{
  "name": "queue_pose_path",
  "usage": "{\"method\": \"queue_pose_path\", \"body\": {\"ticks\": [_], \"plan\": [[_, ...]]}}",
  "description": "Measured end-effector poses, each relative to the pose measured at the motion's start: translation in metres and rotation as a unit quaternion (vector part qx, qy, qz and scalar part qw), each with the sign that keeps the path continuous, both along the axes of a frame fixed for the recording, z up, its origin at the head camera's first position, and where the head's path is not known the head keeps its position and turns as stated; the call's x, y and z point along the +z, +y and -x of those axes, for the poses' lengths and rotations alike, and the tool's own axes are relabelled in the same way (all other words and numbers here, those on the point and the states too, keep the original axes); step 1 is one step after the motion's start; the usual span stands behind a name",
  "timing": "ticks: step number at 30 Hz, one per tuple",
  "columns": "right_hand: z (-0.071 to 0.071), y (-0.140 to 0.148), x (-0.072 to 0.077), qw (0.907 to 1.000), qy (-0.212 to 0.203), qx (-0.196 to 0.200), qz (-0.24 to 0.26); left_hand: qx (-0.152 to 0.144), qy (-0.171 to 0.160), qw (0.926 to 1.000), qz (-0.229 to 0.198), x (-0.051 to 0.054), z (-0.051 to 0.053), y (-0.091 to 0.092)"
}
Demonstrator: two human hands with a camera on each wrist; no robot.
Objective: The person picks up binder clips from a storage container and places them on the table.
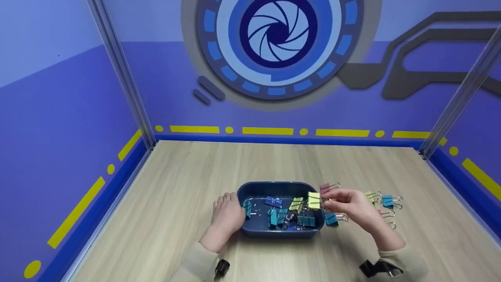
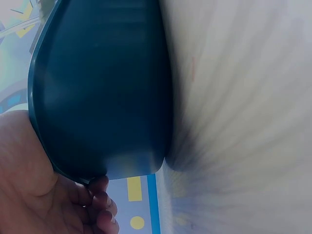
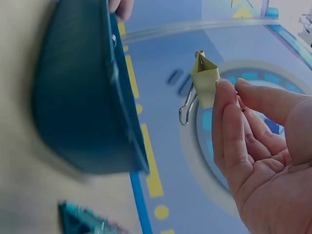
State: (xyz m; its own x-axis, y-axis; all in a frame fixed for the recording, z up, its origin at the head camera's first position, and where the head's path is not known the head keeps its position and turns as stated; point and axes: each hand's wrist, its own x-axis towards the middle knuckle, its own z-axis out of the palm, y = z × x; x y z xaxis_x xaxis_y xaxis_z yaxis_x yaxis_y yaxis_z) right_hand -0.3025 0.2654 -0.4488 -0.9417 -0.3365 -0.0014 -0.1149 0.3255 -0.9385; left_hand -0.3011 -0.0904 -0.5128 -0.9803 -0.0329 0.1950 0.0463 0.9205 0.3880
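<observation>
My right hand (image 1: 354, 205) pinches a yellow binder clip (image 1: 314, 200) by a wire handle, above the right end of a dark blue plastic bin (image 1: 280, 234). In the right wrist view the clip (image 3: 207, 85) hangs between thumb and fingertips, its other handle free. My left hand (image 1: 228, 213) grips the bin's left rim; in the left wrist view the fingers curl at the rim's corner. Inside the bin lie several binder clips, among them a teal clip (image 1: 247, 209), a blue clip (image 1: 273, 201) and another yellow clip (image 1: 296, 204). Some overlap, partly hiding each other.
Right of the bin, more clips lie on the wooden table (image 1: 188, 168): a red clip (image 1: 325, 188), a teal clip (image 1: 331, 219), a yellow-green clip (image 1: 369, 197), a blue clip (image 1: 387, 201) and a partly hidden pink one. Printed blue walls (image 1: 168, 86) enclose the table's back and sides.
</observation>
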Motion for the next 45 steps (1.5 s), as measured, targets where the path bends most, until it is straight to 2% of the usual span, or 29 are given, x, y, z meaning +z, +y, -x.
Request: {"method": "queue_pose_path", "body": {"ticks": [11, 22, 30, 38, 45], "plan": [[-0.017, 0.056, -0.015, 0.9993, -0.02, -0.022, -0.021, 0.0, 0.009, 1.0, -0.004, 0.003, -0.001, -0.002], [-0.017, 0.101, -0.036, 0.9971, -0.075, -0.003, -0.009, -0.001, 0.007, 1.0, -0.003, 0.002, 0.001, -0.001], [-0.012, 0.11, -0.049, 0.9935, -0.105, -0.025, -0.035, -0.002, 0.006, 0.9999, -0.01, 0.004, -0.001, 0.0], [-0.007, 0.108, -0.054, 0.9927, -0.081, -0.043, -0.078, -0.002, -0.003, 0.9999, -0.013, 0.003, -0.001, 0.0], [-0.004, 0.1, -0.055, 0.9875, -0.057, -0.075, -0.126, 0.001, -0.009, 1.0, -0.004, 0.002, -0.001, 0.0]]}}
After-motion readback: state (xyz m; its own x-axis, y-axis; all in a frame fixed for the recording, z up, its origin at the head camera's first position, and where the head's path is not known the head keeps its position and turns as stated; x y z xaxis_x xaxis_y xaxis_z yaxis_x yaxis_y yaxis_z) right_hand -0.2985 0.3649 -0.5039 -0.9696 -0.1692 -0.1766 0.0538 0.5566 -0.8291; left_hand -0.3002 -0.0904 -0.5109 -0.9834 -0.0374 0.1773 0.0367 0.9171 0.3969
